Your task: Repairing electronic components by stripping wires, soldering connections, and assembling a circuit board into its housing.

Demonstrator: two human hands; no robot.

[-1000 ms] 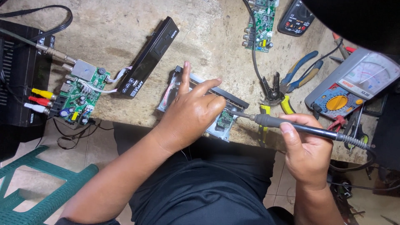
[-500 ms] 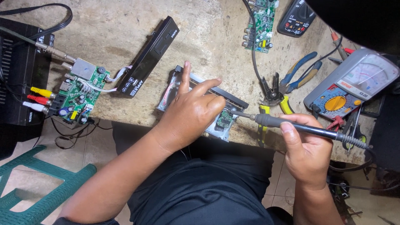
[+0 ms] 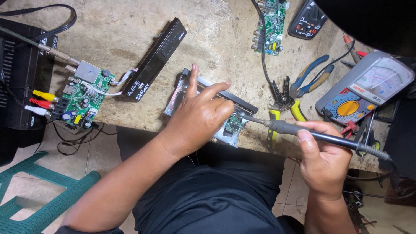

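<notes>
Far left of the small board, a black box (image 3: 19,78) sits at the worktop (image 3: 117,34) edge with yellow, red and white plugs (image 3: 41,102) running into a green board (image 3: 80,97). Just right of that, still left of the small board, lies a long black panel (image 3: 156,58).

The left hand (image 3: 197,117) lies flat over a silvery case (image 3: 190,93), fingers spread and pressing down, its grip closed on nothing. The small board (image 3: 234,124) lies in that case at the near worktop edge, beside the fingertips. It looks light, stiff and fragile; best steadied by its edges or by the case, not by the parts on top.

Right of the small board, the right hand (image 3: 323,162) has its grip clamped on the handle of a soldering iron (image 3: 312,134), whose tip reaches the board. The iron is rigid and likely hot forward, so the handle is the place to hold.

Beyond it lie pliers (image 3: 310,80), a second green board (image 3: 271,26) and two meters (image 3: 366,89).
</notes>
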